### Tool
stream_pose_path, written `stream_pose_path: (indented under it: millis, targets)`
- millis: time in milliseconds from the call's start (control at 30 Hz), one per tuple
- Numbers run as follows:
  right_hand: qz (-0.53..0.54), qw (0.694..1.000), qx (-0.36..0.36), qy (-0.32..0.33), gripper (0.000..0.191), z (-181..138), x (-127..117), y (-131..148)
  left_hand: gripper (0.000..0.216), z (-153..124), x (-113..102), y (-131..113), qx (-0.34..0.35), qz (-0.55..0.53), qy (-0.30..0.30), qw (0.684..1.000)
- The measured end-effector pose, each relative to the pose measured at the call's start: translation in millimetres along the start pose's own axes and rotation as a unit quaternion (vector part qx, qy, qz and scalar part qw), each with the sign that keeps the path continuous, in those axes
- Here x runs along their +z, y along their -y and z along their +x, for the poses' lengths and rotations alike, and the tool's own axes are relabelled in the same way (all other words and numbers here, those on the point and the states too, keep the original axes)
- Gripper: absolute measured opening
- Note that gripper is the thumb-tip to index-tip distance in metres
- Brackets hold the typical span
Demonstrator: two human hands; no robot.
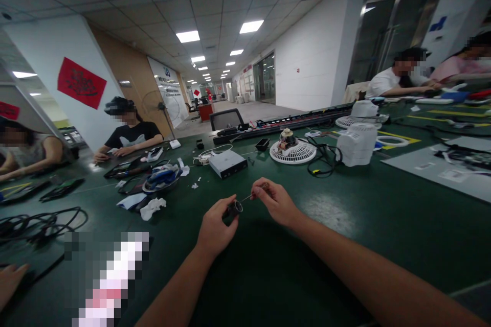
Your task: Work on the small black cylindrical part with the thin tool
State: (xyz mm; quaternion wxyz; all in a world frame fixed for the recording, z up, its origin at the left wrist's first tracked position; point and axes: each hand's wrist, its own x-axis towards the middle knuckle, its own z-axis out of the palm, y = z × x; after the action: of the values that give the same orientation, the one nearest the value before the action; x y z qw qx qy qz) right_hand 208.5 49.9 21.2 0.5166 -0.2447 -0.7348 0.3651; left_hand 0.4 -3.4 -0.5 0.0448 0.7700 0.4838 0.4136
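My left hand [215,230] pinches a small black cylindrical part [233,210] with a round opening facing right. My right hand [276,201] grips a thin screwdriver [249,196] by its handle, its slim shaft pointing left toward the opening of the part. Both hands hover just above the dark green table [345,225], close together near its middle.
Behind my hands lie a grey drive box [227,163], a white fan grille with a motor [292,150], a white fan housing [357,144] and black cables [38,222]. Crumpled white tissue [152,208] lies to the left. Other people sit at the left and far right edges.
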Motion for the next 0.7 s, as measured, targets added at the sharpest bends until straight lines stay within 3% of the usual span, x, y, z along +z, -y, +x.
stream_pose_path:
  millis: [167,333,600,700]
  targets:
    - [0.048,0.999,0.012,0.012,0.032,-0.6,0.9,-2.5,0.052,-0.1,1.2,0.6,-0.005,-0.007,0.002,1.000]
    - [0.046,0.999,0.013,-0.011,0.032,1.0,2.1,-1.5,0.053,1.7,0.4,-0.8,-0.006,-0.017,-0.010,1.000]
    - [0.009,1.000,0.015,0.008,0.030,0.3,-0.2,-2.3,0.052,1.0,0.7,0.6,-0.011,-0.006,-0.009,1.000]
    - [0.044,0.999,0.020,0.017,0.031,0.1,-0.2,-2.2,0.055,0.7,1.3,1.1,-0.010,-0.004,-0.002,1.000]
